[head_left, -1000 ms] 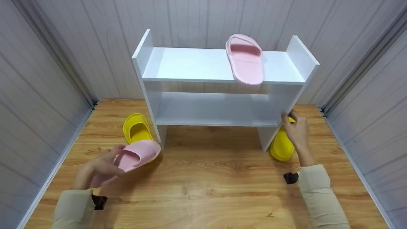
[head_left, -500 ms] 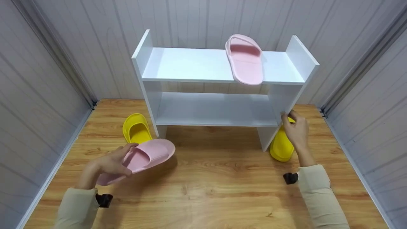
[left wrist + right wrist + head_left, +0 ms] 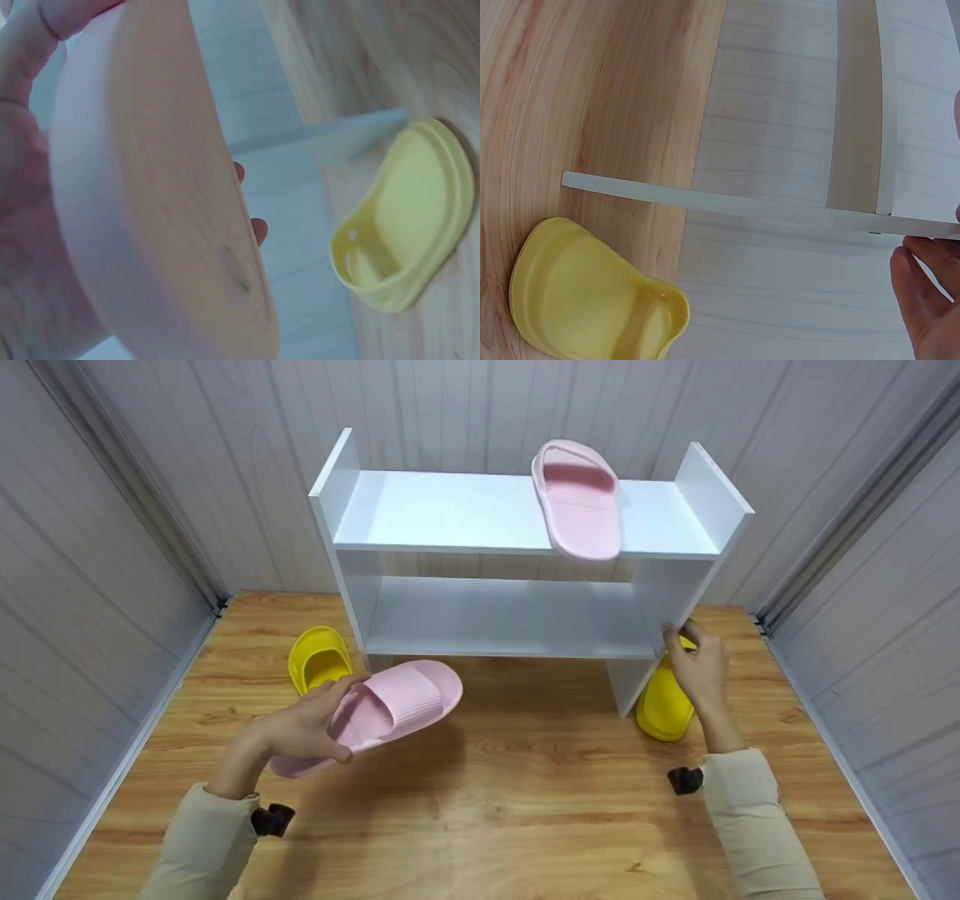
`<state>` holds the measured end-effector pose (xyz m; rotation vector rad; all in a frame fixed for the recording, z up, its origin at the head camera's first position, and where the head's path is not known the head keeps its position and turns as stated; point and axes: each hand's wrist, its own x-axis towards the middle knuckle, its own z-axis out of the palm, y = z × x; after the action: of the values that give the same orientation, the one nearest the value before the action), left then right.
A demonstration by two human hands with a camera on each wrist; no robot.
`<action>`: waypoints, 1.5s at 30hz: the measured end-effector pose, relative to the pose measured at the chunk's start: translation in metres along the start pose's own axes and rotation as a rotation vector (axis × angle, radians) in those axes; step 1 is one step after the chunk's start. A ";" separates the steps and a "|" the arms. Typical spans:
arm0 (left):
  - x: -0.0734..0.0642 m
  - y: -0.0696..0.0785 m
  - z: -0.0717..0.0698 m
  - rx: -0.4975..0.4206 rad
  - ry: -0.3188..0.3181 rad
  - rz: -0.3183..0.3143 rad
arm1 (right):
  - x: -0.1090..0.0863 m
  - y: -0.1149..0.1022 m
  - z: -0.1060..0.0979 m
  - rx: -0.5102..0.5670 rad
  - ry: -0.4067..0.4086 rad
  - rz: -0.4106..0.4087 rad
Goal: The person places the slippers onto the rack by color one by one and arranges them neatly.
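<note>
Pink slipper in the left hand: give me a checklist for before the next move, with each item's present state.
1. Left hand holding the pink slipper: ok.
2. That slipper lifted off the floor: ok.
3. Right hand on the white rack, at its right side: ok.
4. Bare space on the top shelf, left of the other pink slipper: ok.
5. Other slipper wholly within the shelf: not ok; its heel juts past the front.
6. Firmness of either grip: cannot tell.

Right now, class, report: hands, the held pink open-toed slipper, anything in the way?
Left hand holding pink open-toed slipper above wood-grain floor. Right hand gripping white shelf side panel. Nothing apparent in the way; second pink slipper on white top shelf.
</note>
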<state>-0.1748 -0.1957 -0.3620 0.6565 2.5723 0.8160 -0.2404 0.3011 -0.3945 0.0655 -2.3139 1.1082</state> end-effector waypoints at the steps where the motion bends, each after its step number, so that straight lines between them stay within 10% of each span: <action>1: 0.002 0.002 0.000 0.001 0.007 0.014 | 0.000 0.000 0.000 0.001 0.001 0.001; 25: 0.018 0.067 -0.011 0.075 0.162 0.098 | -0.001 -0.002 -0.001 0.007 0.010 -0.001; 45: 0.015 0.102 -0.010 0.172 0.477 0.219 | 0.000 -0.002 -0.001 -0.005 -0.024 0.044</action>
<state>-0.1594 -0.1190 -0.2948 0.8991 3.0659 0.9184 -0.2390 0.3005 -0.3929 0.0262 -2.3493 1.1289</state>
